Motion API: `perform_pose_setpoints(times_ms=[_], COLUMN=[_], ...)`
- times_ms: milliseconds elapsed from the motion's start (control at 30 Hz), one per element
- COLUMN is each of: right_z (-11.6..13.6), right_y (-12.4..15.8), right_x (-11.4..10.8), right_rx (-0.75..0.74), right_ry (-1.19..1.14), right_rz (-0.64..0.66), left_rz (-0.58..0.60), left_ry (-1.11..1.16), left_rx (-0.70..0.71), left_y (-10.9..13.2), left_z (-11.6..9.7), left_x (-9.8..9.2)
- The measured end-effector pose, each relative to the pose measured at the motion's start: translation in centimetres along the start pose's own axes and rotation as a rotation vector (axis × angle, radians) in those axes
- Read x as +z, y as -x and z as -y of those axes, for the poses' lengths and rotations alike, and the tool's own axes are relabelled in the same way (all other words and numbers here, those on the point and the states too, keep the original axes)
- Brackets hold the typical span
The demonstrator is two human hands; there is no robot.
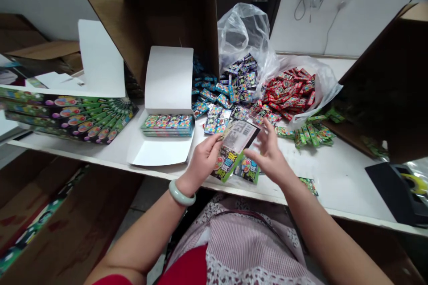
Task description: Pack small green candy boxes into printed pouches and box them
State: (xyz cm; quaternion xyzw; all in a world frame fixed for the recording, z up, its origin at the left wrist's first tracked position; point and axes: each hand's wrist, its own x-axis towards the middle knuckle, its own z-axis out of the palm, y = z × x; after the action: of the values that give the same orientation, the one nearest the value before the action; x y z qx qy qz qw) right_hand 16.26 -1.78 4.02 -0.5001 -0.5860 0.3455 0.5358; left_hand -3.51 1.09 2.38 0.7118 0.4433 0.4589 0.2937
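My left hand pinches the left edge of a printed packet with a barcode and a green lower part. To its right, my right hand has its fingers apart beside the packet's right edge; whether a fingertip touches it cannot be made out. Another green printed packet lies on the table just below. An open white box stands to the left with stacked colourful packs inside. Small blue and purple packs lie behind my hands.
Red packs and purple packs spill from clear plastic bags at the back. Green packs lie at the right. A large carton stands behind the white box, printed boxes at the left, a black object far right.
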Motion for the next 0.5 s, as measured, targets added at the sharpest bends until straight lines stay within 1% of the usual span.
perform_pose_setpoints(times_ms=[67,100,167,233,300,400,433,500], right_z=[-0.8,-1.0,-1.2,-1.2,-1.5,-2.2,-2.5,-3.0], right_y=[1.1,1.4,1.7,1.7,1.6,1.4,1.3,1.2], right_x=[0.8,1.0,1.2,1.2,0.9,0.4,0.2,-0.2], right_rx=[0.161,0.220,0.284,0.323,0.374,0.428,0.439,0.450], right_ry=[-0.213,-0.291,-0.364,-0.353,-0.331,-0.358,-0.372,-0.367], right_rz=[0.134,0.177,0.219,0.239,0.230,0.184,0.154,0.075], left_rz=[0.052,0.078,0.081,0.063,0.090,0.174,0.207,0.313], left_ry=[0.121,0.174,0.241,0.303,0.466,0.787,0.824,0.775], left_rx=[-0.099,-0.140,-0.186,-0.223,-0.318,-0.487,-0.512,-0.537], left_y=[0.1,0.1,0.2,0.3,0.5,1.2,1.5,2.5], left_z=[-0.2,-0.3,-0.5,-0.5,-0.3,-0.1,0.0,0.2], left_x=[0.1,0.1,0.3,0.6,0.9,1.2,1.2,1.0])
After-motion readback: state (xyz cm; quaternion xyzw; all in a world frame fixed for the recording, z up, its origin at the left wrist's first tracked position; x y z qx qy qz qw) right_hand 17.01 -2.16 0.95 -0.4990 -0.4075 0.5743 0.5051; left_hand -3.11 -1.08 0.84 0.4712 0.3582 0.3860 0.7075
